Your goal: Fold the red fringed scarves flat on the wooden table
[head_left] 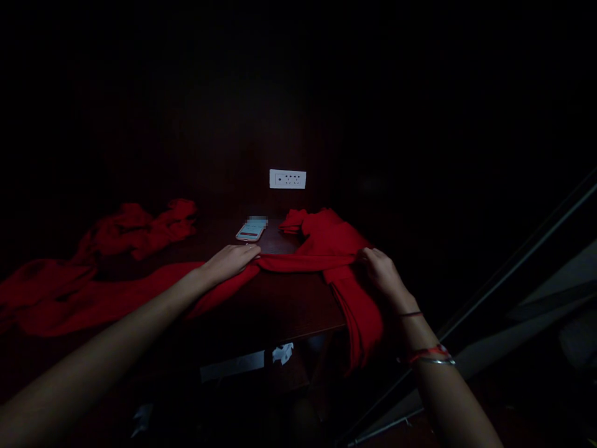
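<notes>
A long red cloth (298, 264) is stretched level between my two hands over a dark table. My left hand (232, 258) grips it near the middle, fingers closed, with a ring showing. More of the fabric trails off to the left under my left forearm. My right hand (381, 271) pinches the other end of the stretch, beside a red heap. Folds of this red fabric (361, 317) hang down over the table's front edge at the right. Whether the heap and the stretched piece are one cloth, I cannot tell.
A lit phone (250, 229) lies on the dark table (289, 305) behind my left hand. Crumpled red fabric (140, 229) lies at the back left. A white socket panel (288, 179) is on the wall. Below the tabletop is a crumpled white scrap (282, 353). Surroundings are very dark.
</notes>
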`<state>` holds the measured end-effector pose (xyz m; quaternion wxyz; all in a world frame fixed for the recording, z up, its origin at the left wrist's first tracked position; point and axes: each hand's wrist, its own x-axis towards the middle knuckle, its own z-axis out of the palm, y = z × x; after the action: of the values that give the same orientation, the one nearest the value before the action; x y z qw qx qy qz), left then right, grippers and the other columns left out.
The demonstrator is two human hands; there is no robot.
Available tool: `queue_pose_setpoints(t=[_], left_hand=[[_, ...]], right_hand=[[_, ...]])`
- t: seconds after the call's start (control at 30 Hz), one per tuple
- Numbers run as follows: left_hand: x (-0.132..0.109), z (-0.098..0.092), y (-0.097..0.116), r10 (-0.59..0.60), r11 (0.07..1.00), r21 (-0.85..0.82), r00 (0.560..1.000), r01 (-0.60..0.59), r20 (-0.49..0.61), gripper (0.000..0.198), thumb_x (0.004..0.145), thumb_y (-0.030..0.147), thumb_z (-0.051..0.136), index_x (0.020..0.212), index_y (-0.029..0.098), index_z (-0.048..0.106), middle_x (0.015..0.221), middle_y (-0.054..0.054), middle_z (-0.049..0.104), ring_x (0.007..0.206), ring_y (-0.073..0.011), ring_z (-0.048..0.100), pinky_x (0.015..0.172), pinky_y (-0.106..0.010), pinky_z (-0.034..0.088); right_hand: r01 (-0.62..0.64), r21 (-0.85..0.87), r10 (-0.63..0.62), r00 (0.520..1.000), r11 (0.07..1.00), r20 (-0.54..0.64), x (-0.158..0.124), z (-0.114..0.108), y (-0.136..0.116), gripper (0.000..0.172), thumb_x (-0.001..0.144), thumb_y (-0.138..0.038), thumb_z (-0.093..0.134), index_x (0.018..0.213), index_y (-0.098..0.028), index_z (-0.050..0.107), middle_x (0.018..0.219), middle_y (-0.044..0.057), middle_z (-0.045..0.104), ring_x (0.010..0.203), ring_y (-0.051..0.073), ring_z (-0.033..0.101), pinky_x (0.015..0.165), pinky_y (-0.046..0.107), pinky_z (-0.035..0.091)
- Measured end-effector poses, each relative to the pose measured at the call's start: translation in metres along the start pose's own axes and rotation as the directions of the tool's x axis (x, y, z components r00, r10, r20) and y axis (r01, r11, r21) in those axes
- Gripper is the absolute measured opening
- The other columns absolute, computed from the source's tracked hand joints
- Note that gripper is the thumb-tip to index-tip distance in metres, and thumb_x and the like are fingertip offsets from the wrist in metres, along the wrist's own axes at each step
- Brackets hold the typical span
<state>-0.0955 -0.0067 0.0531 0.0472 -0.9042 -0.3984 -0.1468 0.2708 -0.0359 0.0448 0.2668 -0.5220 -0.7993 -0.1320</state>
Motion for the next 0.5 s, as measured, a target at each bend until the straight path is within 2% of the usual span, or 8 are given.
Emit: queue_pose_setpoints(t=[0.23,0.5], left_hand=[[0.0,0.012,0.0,0.173,0.982,-0.082,0.984,-0.17,0.036,0.02,0.082,0.029,0.035,0.083,0.017,0.051,0.081,-0.002,0.05,0.075,-0.0127,0.048,0.07,-0.022,0.036],[-0.015,0.008,0.02,0.168,0.979,-0.129,0.984,-0.16,0.053,0.025,0.084,0.029,0.031,0.077,0.016,0.051,0.081,-0.003,0.051,0.076,-0.0125,0.047,0.074,-0.022,0.035]], right_hand=[[0.032,-0.152,-0.023,0.998,0.988,0.057,-0.006,-0.008,-0.004,0.027,0.073,-0.004,0.034,0.086,-0.014,0.055,0.076,0.006,0.055,0.074,0.015,0.047,0.067,0.024,0.033],[-0.01,-0.206,0.014,1.0,0.979,0.017,-0.015,-0.011,-0.001,0.024,0.077,-0.01,0.036,0.083,-0.016,0.058,0.078,0.006,0.054,0.075,0.016,0.044,0.067,0.025,0.032]])
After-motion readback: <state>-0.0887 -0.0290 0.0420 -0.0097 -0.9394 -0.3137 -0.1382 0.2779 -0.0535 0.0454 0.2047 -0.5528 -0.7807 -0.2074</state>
